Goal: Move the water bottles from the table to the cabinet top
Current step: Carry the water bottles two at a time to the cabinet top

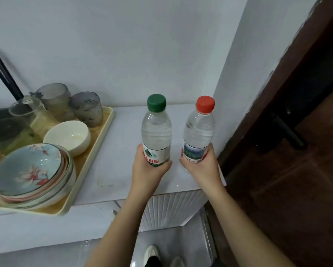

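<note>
Two clear water bottles stand upright side by side over the white cabinet top. My left hand grips the lower part of the green-capped bottle. The red-capped bottle is held low down by my right hand, close to the right wall. Both bottle bases are hidden by my fingers, so I cannot tell whether they rest on the surface.
A cream tray on the left of the cabinet top holds stacked floral plates, a white bowl and several grey glasses. A dark wooden door with a black handle stands at the right. White walls close the corner.
</note>
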The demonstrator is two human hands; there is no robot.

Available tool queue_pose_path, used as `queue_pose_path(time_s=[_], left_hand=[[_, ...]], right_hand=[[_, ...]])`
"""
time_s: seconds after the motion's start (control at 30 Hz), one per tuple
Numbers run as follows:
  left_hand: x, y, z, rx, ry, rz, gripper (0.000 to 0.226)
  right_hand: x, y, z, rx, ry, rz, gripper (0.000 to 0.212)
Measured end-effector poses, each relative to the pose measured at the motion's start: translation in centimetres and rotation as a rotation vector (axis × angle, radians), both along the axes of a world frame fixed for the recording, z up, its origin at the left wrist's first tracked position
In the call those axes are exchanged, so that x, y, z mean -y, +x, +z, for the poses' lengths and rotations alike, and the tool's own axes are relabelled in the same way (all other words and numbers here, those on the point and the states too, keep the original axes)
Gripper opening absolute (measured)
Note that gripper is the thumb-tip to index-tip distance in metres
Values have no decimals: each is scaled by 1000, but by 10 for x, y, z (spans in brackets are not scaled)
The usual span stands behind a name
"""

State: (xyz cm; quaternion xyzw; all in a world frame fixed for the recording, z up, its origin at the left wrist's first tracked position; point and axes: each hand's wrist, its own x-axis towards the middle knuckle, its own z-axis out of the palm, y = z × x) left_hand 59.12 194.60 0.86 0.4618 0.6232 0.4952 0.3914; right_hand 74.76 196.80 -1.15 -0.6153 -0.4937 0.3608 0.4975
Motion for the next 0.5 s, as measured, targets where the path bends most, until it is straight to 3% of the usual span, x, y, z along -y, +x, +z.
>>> queue_pose_path(time_s=[0.33, 0.5], left_hand=[[-48, -10, -15, -27, -30, -73, 55], [-63, -25, -18, -295, 31, -168, 58]], right_hand=[[-43, -4, -11, -18, -5, 2, 57], [-45, -3, -13, 49, 22, -42, 72]])
